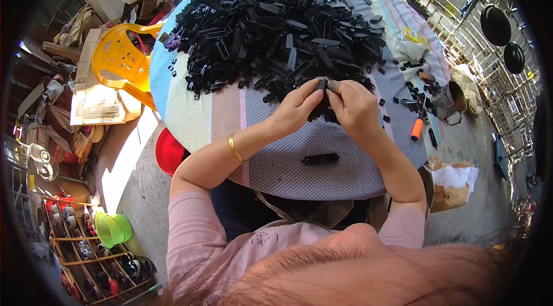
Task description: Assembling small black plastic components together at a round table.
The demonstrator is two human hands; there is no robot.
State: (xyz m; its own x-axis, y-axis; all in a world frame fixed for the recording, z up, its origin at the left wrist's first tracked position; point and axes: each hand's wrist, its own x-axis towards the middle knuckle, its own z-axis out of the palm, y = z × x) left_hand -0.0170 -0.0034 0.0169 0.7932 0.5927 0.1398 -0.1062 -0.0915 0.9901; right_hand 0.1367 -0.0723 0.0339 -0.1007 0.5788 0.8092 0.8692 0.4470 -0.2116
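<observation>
Both my hands meet at the near edge of a big heap of black plastic parts (271, 24) on the round table. Between the fingertips of my left hand (299, 104) and my right hand (352, 104) is a small black plastic part (322, 84), held upright and pinched from both sides. My fingers partly cover it, so its exact kind does not show. Closer to my body, a single long black plastic piece (320, 159) lies on the dotted cloth. More loose black pieces sit just under my hands.
A patterned cloth (276, 176) covers the table. To the right lie an orange-handled tool (417, 128), small black parts, a metal mug (450, 101) and a white-yellow bag (413, 44). A yellow chair (121, 58) and a red stool (169, 150) stand at the left.
</observation>
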